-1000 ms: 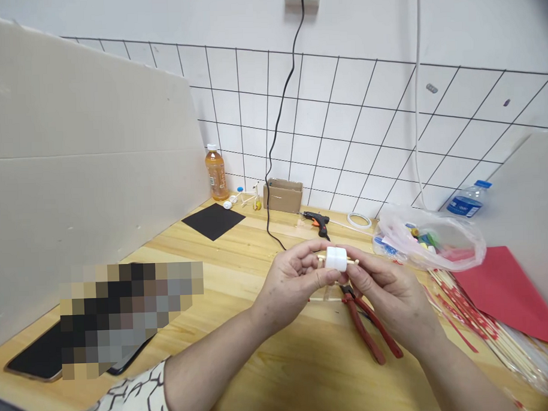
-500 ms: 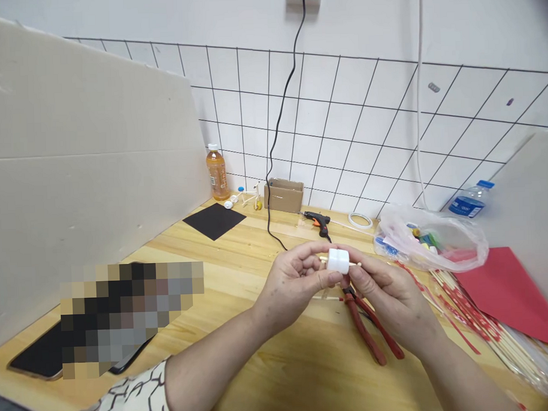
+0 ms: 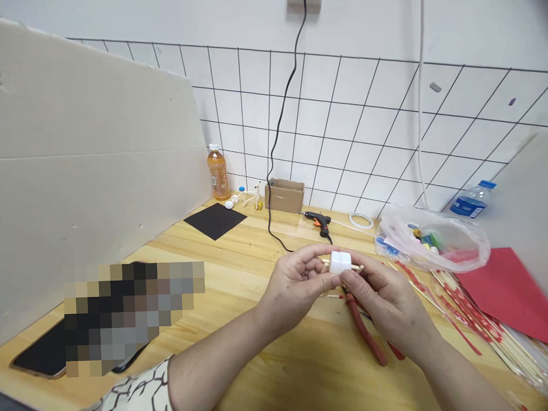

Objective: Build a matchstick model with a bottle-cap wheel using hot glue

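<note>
Just above the table, a short white cylinder [image 3: 341, 262], which looks like two bottle caps put end to end, has thin wooden sticks [image 3: 357, 268] poking out at both sides. My left hand [image 3: 299, 282] is closed on its left side, thumb below and index finger behind. From the right, my right hand [image 3: 385, 291] grips it too, thumb at its lower edge and fingers partly hidden behind. Red-handled pliers [image 3: 366, 334] lie on the table under my right hand, which covers part of them.
Behind my hands are a glue gun [image 3: 318, 222], a tape roll [image 3: 361, 220] and a cardboard box [image 3: 284, 195]. A plastic bag of coloured caps [image 3: 432, 242], bundled sticks [image 3: 480, 318] and red sheet [image 3: 515, 293] lie right. Black sheet [image 3: 215, 221], orange drink bottle [image 3: 218, 174] and phones [image 3: 40, 351] are left.
My right thumb has shifted slightly left and down along the white cylinder, and my right hand now covers more of the pliers. Both hands still hold the piece.
</note>
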`<state>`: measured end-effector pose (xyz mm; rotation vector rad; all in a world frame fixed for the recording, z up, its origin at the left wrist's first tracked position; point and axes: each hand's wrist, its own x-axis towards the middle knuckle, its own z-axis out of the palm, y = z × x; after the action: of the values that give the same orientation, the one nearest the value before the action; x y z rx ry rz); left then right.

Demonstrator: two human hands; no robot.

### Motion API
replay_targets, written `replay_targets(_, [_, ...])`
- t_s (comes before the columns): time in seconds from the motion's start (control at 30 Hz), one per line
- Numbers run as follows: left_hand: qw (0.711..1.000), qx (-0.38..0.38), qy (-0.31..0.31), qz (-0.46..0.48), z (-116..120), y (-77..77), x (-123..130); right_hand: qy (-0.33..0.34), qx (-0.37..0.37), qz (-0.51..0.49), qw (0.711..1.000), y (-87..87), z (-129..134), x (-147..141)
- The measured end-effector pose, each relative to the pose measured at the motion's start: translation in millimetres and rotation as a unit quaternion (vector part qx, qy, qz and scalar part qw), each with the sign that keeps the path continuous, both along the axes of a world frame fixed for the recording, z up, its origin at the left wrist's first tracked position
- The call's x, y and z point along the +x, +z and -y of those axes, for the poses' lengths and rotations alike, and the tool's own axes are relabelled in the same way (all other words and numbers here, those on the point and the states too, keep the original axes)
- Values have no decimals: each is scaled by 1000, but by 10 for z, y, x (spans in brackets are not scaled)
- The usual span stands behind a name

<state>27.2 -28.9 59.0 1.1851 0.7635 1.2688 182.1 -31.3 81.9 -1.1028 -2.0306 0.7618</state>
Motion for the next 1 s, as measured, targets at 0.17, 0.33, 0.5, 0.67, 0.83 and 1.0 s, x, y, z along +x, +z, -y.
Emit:
replay_targets(0.17, [1000, 4, -2, -9, 0, 3, -1, 20, -4, -16, 1000, 3, -9, 0])
replay_targets(0.33, [1000, -4, 1, -3, 24, 46, -14, 12, -2, -25, 1000, 0, -16, 7])
replay_targets(0.5, [1000, 7, 11, 12, 28, 41, -28, -3, -16, -28, 999, 6, -10, 5])
replay_targets(0.67, [999, 20, 31, 29, 16, 27, -7, 5, -14, -57, 998, -5, 0, -8])
replay_targets(0.83, [998, 24, 52, 18, 9, 23, 8, -1, -21, -71, 997, -22, 8, -16])
replay_targets(1.0, [997, 39, 69, 10, -3, 1, 10, 5, -14, -87, 996, -34, 10, -32])
